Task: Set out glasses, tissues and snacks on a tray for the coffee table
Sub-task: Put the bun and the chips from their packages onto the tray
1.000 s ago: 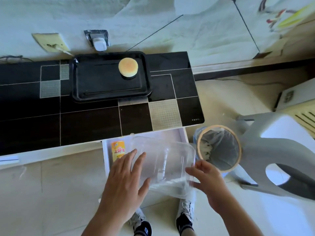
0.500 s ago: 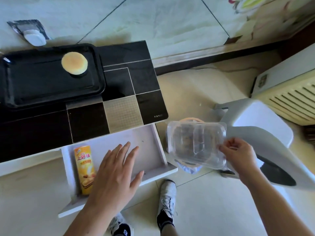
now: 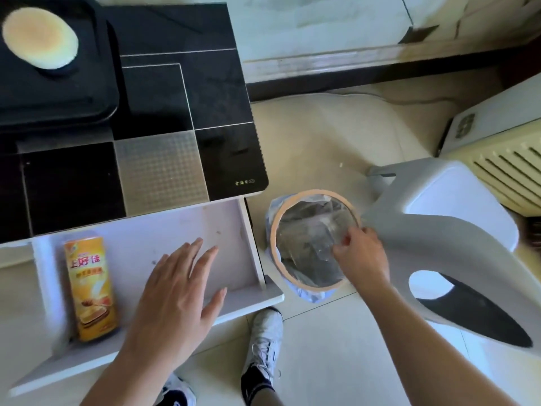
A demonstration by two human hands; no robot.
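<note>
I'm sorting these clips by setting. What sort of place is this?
Probably a living room at home. A low black glass-topped coffee table with an open drawer, a lined waste bin on the tiled floor, a grey plastic stool and a radiator by the wall all suggest it.

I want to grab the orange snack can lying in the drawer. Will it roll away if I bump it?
Probably, sideways. The orange can lies on its side on the flat floor of the drawer, so a nudge could roll it. It looks smooth and rigid, so likely easy to grip and probably light.
</note>
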